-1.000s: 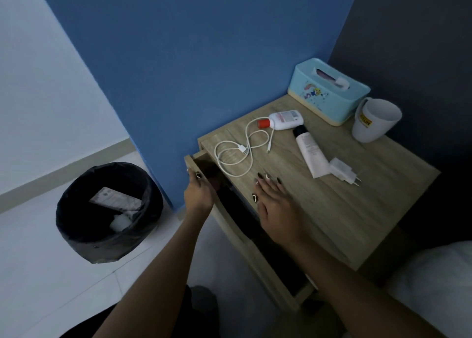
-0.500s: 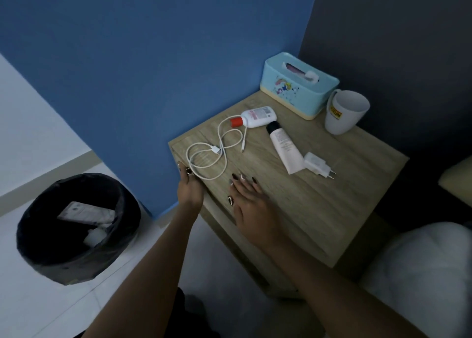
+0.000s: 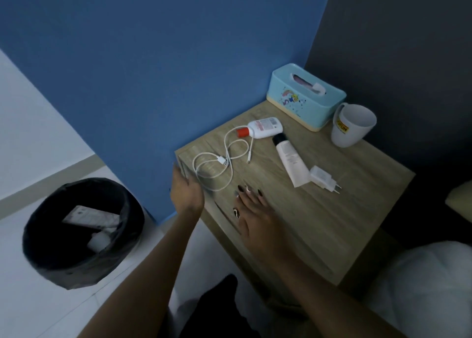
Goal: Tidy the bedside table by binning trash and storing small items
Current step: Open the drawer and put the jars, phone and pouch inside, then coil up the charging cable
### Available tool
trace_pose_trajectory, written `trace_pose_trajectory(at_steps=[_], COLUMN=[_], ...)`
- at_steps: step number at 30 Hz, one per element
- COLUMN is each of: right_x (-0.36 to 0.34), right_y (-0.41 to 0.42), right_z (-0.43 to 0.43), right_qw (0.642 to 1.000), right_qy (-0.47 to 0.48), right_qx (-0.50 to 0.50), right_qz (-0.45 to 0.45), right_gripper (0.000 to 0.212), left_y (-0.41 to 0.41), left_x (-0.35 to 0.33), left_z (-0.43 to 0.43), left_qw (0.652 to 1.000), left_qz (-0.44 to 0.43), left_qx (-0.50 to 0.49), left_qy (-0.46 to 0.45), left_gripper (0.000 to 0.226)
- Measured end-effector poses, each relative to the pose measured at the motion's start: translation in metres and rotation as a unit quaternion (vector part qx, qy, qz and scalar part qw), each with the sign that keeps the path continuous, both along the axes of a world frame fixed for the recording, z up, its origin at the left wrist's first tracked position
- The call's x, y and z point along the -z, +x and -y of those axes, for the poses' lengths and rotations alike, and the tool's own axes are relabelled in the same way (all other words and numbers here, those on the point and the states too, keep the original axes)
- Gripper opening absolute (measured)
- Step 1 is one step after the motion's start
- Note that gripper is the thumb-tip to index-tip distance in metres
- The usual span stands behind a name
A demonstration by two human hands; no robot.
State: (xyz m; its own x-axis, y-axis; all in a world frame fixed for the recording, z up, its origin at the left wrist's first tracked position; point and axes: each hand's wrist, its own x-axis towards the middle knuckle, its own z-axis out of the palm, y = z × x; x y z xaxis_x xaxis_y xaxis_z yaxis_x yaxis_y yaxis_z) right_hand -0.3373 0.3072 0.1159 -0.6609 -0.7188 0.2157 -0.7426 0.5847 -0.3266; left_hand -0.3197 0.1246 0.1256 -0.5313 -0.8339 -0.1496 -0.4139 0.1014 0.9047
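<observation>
Wooden bedside table (image 3: 319,222): right hand (image 3: 255,215) flat on top, fingers spread; left hand (image 3: 186,192) open against its front edge.

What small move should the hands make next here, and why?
Probably the right hand, resting flat and empty on the table, should reach forward for the white cable: it lies loose just ahead of the fingertips, still to be stored.

- On the tabletop (image 3: 332,222), the tissue box (image 3: 306,96) sits at the back, the mug (image 3: 352,125) just to its right.
- The bottle (image 3: 264,128) lies before the box, the tube (image 3: 290,159) beside it, touching the charger plug (image 3: 323,179).
- The cable (image 3: 217,164) lies coiled at the left, near my left hand (image 3: 186,192).
- My right hand (image 3: 255,217) rests flat near the front edge.
- The bin (image 3: 81,230) stands on the floor, left of the tabletop, with trash in it.
</observation>
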Motion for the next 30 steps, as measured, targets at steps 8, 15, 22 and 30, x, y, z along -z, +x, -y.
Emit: trace_pose_trajectory(at_steps=[8, 15, 22, 30], right_x=[-0.011, -0.012, -0.018, -0.048], right_y=[-0.001, -0.060, -0.111, -0.118], right_z=[0.000, 0.040, 0.077, 0.050], right_qw=[0.994, 0.983, 0.986, 0.984], right_qy=[-0.083, -0.139, -0.043, 0.018], right_qx=[0.013, 0.093, 0.088, 0.055], right_qz=[0.073, 0.079, 0.136, 0.167], right_gripper=[0.044, 0.041, 0.058, 0.014], left_y=[-0.046, -0.076, -0.093, -0.082], left_x=[-0.038, -0.012, -0.023, -0.083], left_z=[0.012, 0.033, 0.032, 0.030], left_qw=[0.887, 0.839, 0.883, 0.897], left_qz=[0.175, 0.182, 0.170, 0.121], left_qx=[0.235, 0.284, 0.353, 0.382], left_qy=[-0.358, -0.427, -0.257, -0.187], left_gripper=[0.069, 0.066, 0.052, 0.019])
